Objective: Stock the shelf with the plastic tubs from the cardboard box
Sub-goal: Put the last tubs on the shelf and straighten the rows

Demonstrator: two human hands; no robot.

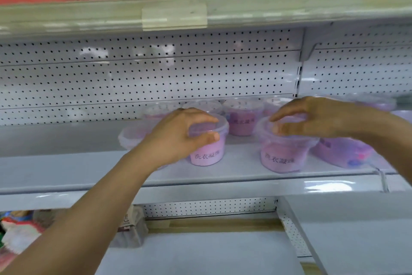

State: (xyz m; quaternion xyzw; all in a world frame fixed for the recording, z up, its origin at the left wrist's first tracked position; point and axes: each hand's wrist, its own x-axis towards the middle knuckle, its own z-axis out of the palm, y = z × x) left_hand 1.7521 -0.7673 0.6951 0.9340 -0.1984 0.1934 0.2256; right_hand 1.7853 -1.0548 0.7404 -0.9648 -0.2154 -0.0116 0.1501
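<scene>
- My left hand [178, 135] curls around a pink clear-lidded plastic tub [208, 141] at centre frame, thumb on its front rim, fingers over the lid.
- My right hand [312, 118], right of centre, pinches the lid rim of a second pink plastic tub [283, 152].
- Both tubs stand on the pale grey metal shelf [66, 167]; more tubs sit behind them.

Shelf [66, 163] bare leftward; tubs [242, 122] crowd the right.

left hand [178, 134]: arm extended, fingers curled, gripping | right hand [312, 118]: fingers curled, gripping
</scene>
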